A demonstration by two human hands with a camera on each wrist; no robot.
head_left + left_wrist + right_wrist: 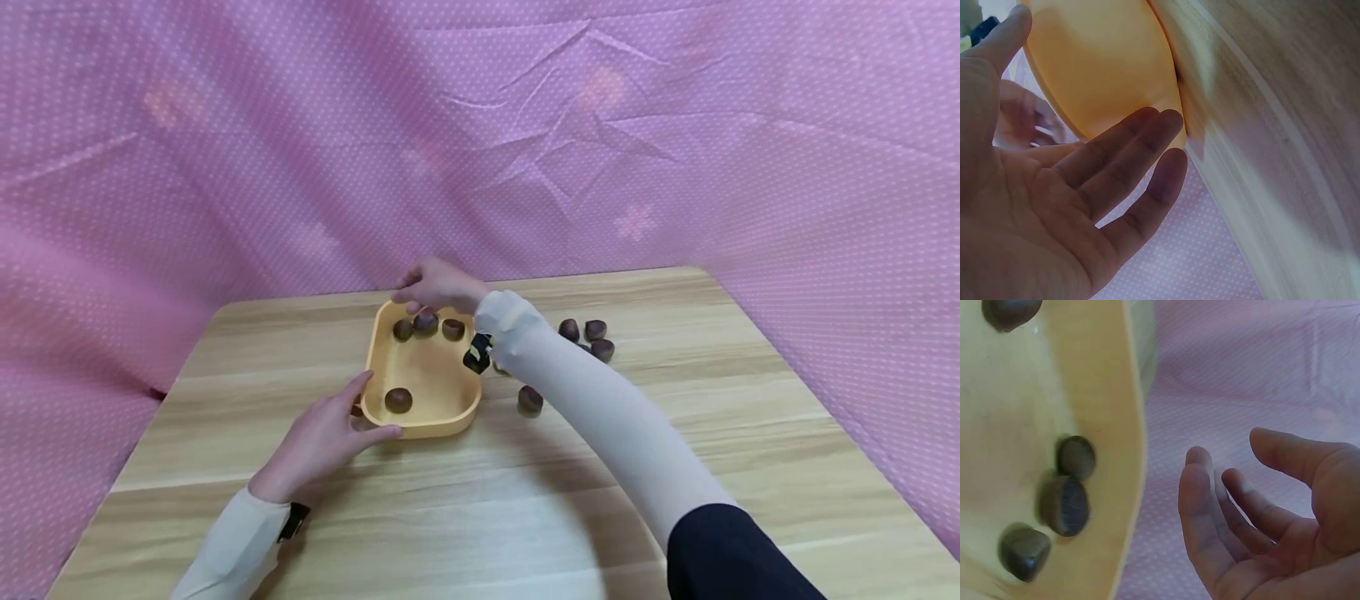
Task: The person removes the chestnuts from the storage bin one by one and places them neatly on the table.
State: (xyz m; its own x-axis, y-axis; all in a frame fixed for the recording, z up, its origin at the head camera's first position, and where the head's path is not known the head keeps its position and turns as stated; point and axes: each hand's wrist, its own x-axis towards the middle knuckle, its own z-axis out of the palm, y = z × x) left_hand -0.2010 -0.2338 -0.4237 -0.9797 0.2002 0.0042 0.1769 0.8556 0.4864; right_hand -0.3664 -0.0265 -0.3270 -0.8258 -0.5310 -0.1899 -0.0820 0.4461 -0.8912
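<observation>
A yellow tray (pixel 423 429) with rounded corners lies on the table and holds several chestnuts. One chestnut (pixel 398 400) is near its front; a row of others, including this chestnut (pixel 453 329), lies along the far end. At the near left corner, my left hand (pixel 330 429) spreads its thumb and fingers around the outside, fingertips (pixel 1169 122) against the outer wall. A brown spot shows between its thumb and forefinger. My right hand (pixel 438 286) is over the tray's far rim, empty, its fingers loosely bent and the thumb apart, as the right wrist view shows.
Right of the tray, a loose group of chestnuts (pixel 602 349) lies on the wooden table (pixel 675 467). A single chestnut (pixel 530 400) lies nearer, beside my right forearm, which crosses over that side. A pink dotted cloth (pixel 480 150) hangs behind the table.
</observation>
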